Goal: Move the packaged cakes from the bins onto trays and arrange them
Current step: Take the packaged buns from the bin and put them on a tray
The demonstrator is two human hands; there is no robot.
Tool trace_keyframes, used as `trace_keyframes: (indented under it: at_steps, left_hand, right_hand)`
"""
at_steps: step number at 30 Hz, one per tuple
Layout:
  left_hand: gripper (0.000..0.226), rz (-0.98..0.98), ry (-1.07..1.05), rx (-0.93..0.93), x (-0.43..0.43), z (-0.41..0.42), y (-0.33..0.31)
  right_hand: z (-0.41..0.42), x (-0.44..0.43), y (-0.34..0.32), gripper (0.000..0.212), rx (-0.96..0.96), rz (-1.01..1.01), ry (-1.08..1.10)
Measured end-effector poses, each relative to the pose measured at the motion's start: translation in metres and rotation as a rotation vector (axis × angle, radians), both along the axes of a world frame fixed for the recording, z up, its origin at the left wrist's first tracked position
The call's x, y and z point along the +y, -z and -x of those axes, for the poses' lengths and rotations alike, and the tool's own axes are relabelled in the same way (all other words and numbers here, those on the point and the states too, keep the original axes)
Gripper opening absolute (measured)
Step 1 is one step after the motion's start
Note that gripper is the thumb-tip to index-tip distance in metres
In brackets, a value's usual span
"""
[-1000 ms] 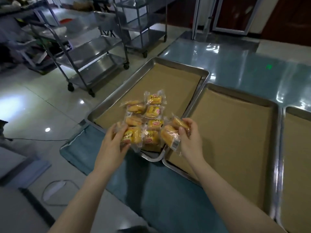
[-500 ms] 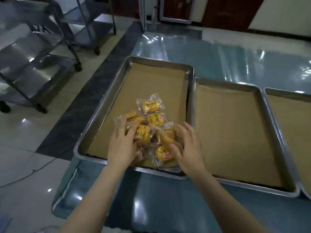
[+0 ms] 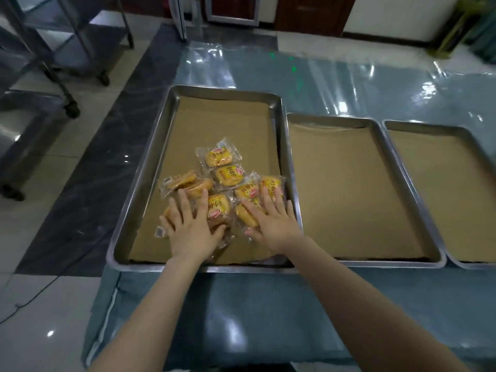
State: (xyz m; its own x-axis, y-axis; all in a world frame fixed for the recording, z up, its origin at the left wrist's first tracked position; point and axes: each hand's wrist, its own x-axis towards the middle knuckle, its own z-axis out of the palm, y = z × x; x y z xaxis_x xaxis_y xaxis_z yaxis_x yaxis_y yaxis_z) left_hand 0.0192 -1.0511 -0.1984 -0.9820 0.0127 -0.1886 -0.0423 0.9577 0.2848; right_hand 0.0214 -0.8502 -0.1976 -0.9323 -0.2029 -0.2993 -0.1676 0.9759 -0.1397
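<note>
Several packaged cakes (image 3: 218, 157) in clear wrappers lie in a loose heap on the brown paper of the left steel tray (image 3: 150, 167), in its near half. My left hand (image 3: 192, 225) lies flat on the left part of the heap, fingers spread and straight. My right hand (image 3: 273, 220) presses flat on the packs at the heap's right side, next to the tray's right wall. Neither hand grips a pack. Some packs are hidden under my palms.
Two more paper-lined steel trays, the middle tray (image 3: 375, 130) and the right tray (image 3: 456, 131), sit side by side on the blue plastic-covered table (image 3: 268, 304). Wheeled steel racks (image 3: 40, 63) stand on the tiled floor at the left. A cable (image 3: 32, 299) runs on the floor.
The heap of cakes came down from held above the tray's near edge onto the paper. Both hands went from gripping packs to lying flat with fingers spread. The camera swung right.
</note>
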Motion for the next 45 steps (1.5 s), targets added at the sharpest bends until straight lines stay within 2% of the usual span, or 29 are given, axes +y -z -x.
trace_keyframes:
  at_steps: [2,5,7,12,15,19,24,33,37,41,45]
  left_hand:
    - [0.095,-0.004,0.053,0.066,0.001,-0.002,-0.005]
    - [0.089,-0.011,0.156,0.186,0.008,-0.013,-0.013]
    - [0.083,0.002,0.210,0.235,0.020,-0.022,-0.020]
    - [0.067,0.010,0.327,0.263,0.076,-0.046,-0.039]
    - [0.060,-0.003,0.368,0.323,0.131,-0.067,-0.048]
    - [0.052,0.003,0.403,0.315,0.227,-0.101,-0.057]
    - [0.054,0.037,0.454,0.349,0.328,-0.110,-0.076]
    - [0.056,-0.116,0.526,0.572,0.469,-0.067,-0.154]
    - [0.056,-0.238,0.600,0.583,0.544,-0.040,-0.173]
    - [0.055,-0.226,0.652,0.608,0.615,-0.028,-0.184]
    - [0.054,-0.228,0.660,0.612,0.694,-0.023,-0.190]
  right_hand:
    - [0.007,0.000,-0.009,0.087,0.020,0.010,-0.028]
    - [-0.001,0.009,-0.019,0.091,0.081,0.172,-0.031]
    - [-0.014,0.023,-0.024,0.084,0.111,0.277,-0.015]
    - [-0.046,0.093,-0.039,0.060,0.154,0.375,0.002]
    - [-0.069,0.152,-0.048,0.055,0.197,0.375,-0.003]
    - [-0.103,0.255,-0.064,0.050,0.275,0.395,0.032]
    - [-0.126,0.375,-0.093,0.044,0.323,0.412,0.153]
    - [-0.104,0.501,-0.167,0.036,0.530,0.390,0.155]
    - [-0.109,0.568,-0.197,0.032,0.625,0.361,0.204]
    - [-0.116,0.647,-0.223,0.029,0.688,0.366,0.290]
    - [-0.119,0.741,-0.233,0.028,0.678,0.272,0.277]
